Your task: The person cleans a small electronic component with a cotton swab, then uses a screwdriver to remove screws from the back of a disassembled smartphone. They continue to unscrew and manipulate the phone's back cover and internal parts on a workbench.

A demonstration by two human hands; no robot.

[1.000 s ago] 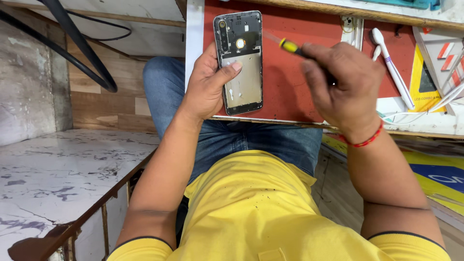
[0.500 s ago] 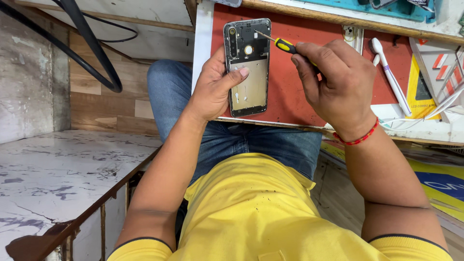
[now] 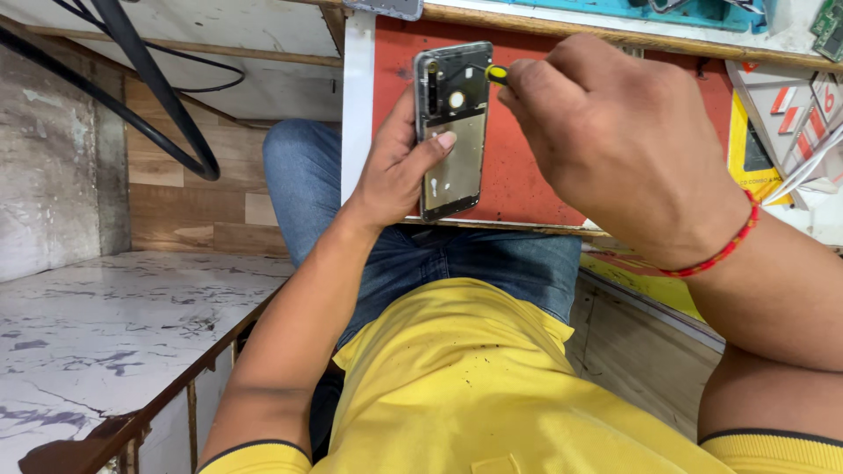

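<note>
My left hand (image 3: 395, 171) grips an opened smartphone (image 3: 454, 127) with its back cover off, held upright over a red work mat (image 3: 527, 189); my thumb lies across the phone's middle. Inside I see a metal shield and a round part near the top. My right hand (image 3: 615, 140) is closed around a small screwdriver with a yellow and black handle (image 3: 496, 74). Its tip reaches the upper right of the phone. The shaft is mostly hidden by my fingers. A red thread band circles my right wrist.
The red mat lies on a wooden bench edge (image 3: 492, 226) above my knees. Yellow packaging (image 3: 757, 149) and white cables (image 3: 812, 167) sit at the right. A black cable (image 3: 149, 79) loops at upper left. A marble floor slab (image 3: 105, 325) lies to the left.
The view has closed in on the bench. My right hand moved left and up, bringing the screwdriver tip onto the phone's upper part. My left hand keeps the same hold.
</note>
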